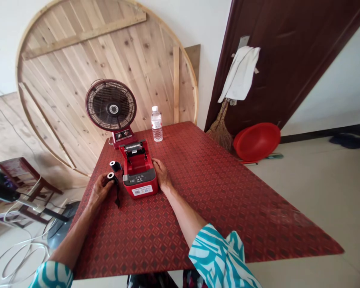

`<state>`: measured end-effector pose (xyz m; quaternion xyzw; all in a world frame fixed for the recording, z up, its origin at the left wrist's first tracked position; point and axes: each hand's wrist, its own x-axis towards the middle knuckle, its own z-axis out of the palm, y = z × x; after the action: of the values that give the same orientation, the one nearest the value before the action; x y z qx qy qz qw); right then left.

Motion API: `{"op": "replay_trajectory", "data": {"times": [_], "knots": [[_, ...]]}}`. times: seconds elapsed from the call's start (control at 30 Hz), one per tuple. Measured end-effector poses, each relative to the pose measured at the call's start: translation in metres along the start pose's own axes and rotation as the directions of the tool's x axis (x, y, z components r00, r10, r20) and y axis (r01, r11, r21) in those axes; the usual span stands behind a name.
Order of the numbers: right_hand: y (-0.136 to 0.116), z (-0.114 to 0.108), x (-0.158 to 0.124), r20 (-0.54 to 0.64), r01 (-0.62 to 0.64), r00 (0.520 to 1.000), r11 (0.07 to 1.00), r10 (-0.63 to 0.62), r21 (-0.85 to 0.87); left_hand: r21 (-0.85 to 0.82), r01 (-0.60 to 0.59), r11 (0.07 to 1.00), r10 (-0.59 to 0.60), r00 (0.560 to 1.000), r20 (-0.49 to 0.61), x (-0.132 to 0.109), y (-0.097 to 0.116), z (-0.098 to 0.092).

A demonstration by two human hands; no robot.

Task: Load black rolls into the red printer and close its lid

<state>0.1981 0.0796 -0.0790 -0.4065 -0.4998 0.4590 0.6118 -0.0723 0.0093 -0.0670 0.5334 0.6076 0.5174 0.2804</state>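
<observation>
At the left of the red surface, the left hand pinches one of two rolls, partly covering it; the second lies just behind. Next sits one printer, lid up, its label unreadable; the right hand, slightly curled, touches its right side.

I count 2 hands, 2 rolls, 1 printer, 1 fan & 1 btl at 1 tbl, plus 1 broom, 1 door & 1 round wood panel nearby.
</observation>
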Motion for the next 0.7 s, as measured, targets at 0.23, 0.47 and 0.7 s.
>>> {"op": "replay_trajectory", "data": {"times": [0.23,0.47,0.7], "knots": [[0.001,0.000,0.001,0.000,-0.004,1.000,1.000,0.004,-0.022,0.015,0.034,0.999,-0.034,0.999,0.006,-0.002,0.007,-0.001],[0.001,0.000,0.001,0.013,0.012,1.000,1.000,-0.012,-0.015,-0.089,0.031,0.996,-0.046,0.985,-0.166,0.017,0.027,-0.009],[0.002,0.000,0.001,0.007,0.028,1.000,1.000,-0.028,-0.007,-0.130,0.231,0.964,-0.228,0.973,0.039,0.067,0.025,-0.002]]}}
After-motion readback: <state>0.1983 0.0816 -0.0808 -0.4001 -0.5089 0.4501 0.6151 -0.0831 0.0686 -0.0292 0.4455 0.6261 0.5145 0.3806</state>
